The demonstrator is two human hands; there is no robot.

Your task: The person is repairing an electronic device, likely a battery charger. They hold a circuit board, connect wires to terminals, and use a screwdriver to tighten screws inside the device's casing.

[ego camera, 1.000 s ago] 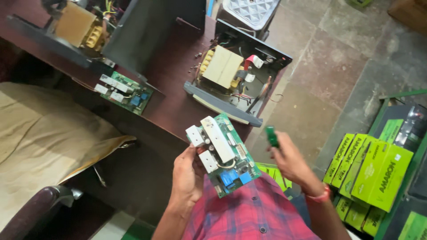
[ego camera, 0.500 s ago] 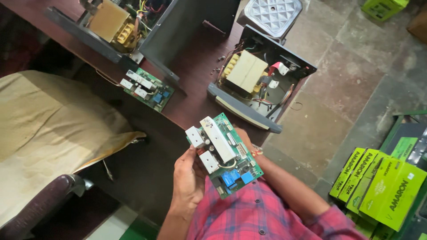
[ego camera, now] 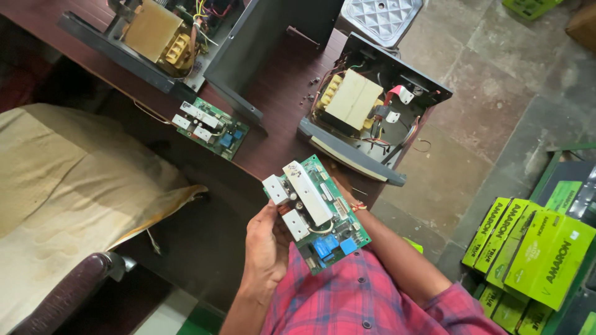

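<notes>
The dark red-brown desk (ego camera: pixel 273 133) crosses the upper half of the frame, and a tan cushioned seat (ego camera: pixel 68 186) fills the left side. At the top left of the desk stands an opened metal chassis with a yellow-taped transformer (ego camera: pixel 152 31); right of centre lies a second open chassis with a cream-wrapped transformer (ego camera: pixel 352 99) and loose wiring, part of it overhanging the desk edge. Green cartons (ego camera: pixel 534 254) are stacked at the lower right on the stone floor. A second green circuit board (ego camera: pixel 210 127) lies flat on the desk between the two chassis, and small loose screws (ego camera: pixel 308 94) lie just beside the right-hand chassis. The held green circuit board (ego camera: pixel 316 214), carrying white heat-sink blocks and blue relays, sits at bottom centre of the frame, tilted, above the plaid shirt. The left hand (ego camera: pixel 267 248) is closed on the board's left edge, thumb on the component face, wrist bent upward. The right hand (ego camera: pixel 344 192) is behind the board's upper right edge; only a wrist with a thread band shows, so its grip cannot be told. Risk, as judged: the board is gripped mainly at one edge, so a slip could drop it; fingers on solder joints or components could bend leads; the scattered screws could roll off the desk.
</notes>
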